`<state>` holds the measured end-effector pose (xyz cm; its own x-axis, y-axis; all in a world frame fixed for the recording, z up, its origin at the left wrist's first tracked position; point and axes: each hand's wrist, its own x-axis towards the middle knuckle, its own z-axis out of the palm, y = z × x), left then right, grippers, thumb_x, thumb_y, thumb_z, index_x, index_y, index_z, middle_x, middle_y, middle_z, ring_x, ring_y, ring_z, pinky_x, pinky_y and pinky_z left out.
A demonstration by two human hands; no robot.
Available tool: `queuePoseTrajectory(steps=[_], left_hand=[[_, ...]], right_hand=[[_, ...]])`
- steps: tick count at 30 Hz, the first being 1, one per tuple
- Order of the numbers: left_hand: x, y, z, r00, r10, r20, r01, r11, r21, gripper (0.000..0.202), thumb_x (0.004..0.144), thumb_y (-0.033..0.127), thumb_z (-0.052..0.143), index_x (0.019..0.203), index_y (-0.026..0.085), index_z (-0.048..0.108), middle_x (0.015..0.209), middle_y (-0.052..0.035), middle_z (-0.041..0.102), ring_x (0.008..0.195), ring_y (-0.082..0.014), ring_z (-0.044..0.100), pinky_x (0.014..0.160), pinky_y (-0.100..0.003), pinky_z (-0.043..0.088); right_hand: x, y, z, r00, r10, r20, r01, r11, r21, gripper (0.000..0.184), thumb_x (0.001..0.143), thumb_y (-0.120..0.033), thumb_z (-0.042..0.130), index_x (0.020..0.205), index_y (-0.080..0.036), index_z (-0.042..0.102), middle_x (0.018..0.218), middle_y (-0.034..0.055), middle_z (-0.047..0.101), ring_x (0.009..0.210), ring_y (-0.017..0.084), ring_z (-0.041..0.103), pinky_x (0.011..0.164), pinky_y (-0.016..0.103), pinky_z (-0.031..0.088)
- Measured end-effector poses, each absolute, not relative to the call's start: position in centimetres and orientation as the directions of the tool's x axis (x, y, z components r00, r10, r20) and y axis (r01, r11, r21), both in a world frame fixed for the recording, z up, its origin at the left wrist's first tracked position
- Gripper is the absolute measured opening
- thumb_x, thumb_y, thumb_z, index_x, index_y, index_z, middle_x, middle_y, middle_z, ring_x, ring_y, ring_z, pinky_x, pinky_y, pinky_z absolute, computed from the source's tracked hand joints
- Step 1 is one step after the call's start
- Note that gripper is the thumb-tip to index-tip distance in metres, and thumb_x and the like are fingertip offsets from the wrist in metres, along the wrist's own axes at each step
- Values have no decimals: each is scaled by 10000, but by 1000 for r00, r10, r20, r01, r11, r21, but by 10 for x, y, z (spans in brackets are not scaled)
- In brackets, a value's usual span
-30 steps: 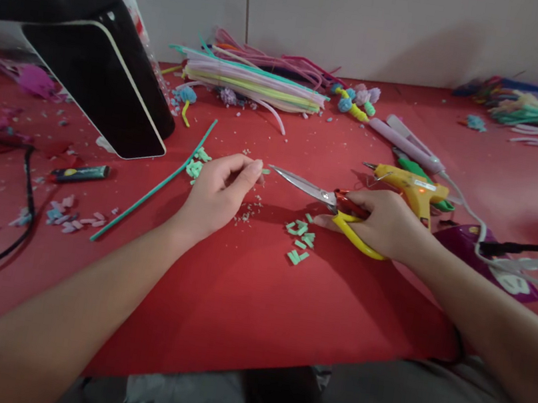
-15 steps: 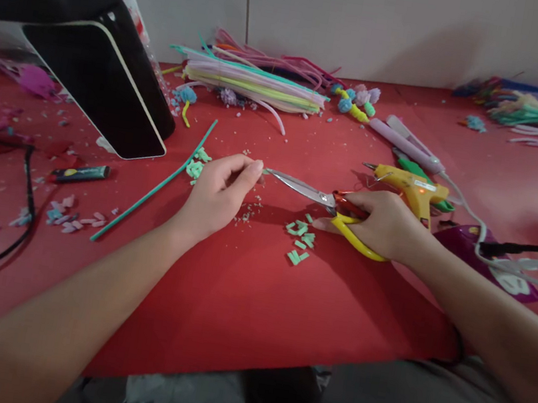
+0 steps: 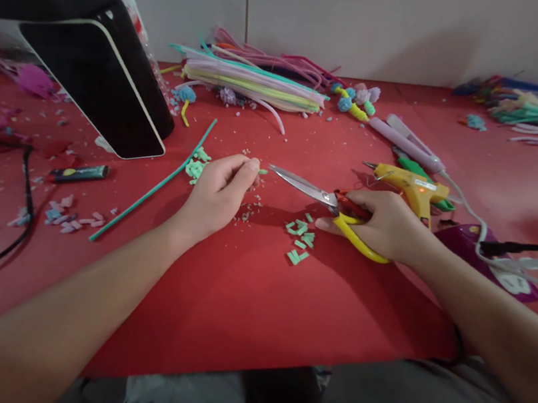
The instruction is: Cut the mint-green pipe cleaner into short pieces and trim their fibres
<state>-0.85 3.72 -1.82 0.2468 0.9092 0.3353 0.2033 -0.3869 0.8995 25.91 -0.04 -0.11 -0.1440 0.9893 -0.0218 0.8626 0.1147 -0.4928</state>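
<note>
We held scissors (image 3: 320,194) near a green piece (image 3: 263,172)

Nearest us, short green bits (image 3: 299,244) lay on the red desk (image 3: 233,304). The fingers of our right hand (image 3: 390,223) gripped the scissors by their handles, the blade tips just apart from the piece. The fingers of our left hand (image 3: 223,188) pinched that piece. A teal stem (image 3: 150,193) lay to the left, a yellow glue gun (image 3: 413,186) beyond our right hand, and farther off bundled stems (image 3: 256,85) near the wall (image 3: 326,21)
</note>
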Motion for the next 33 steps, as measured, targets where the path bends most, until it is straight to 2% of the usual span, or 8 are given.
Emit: queuePoseTrajectory(steps=[13,25,33], left_hand=[[-7,34,-14,244,918,312,225,-366,903,381,1002,430,527,708,190,564,587,23,423,532,-110,382,489,-277,295],[-7,35,-16,237,916,324,223,-376,899,406,1006,448,521,699,187,576,623,7,483,549,-107,425,495,-260,339],[-7,34,-14,236,913,332,238,-386,891,415,1011,455,518,702,187,586,601,11,470,537,-106,420,490,-270,331]], right_hand=[[258,0,-2,-160,987,9,864,144,-482,707,676,-825,661,579,-231,291,573,-33,282,574,124,268,541,329,254],[259,1,-4,-134,991,20,880,128,-457,721,665,-834,653,584,-227,273,570,-32,278,577,124,263,541,318,239],[257,-2,1,-140,990,-23,857,110,-504,706,666,-821,674,587,-227,299,582,-24,290,595,131,276,534,321,244]])
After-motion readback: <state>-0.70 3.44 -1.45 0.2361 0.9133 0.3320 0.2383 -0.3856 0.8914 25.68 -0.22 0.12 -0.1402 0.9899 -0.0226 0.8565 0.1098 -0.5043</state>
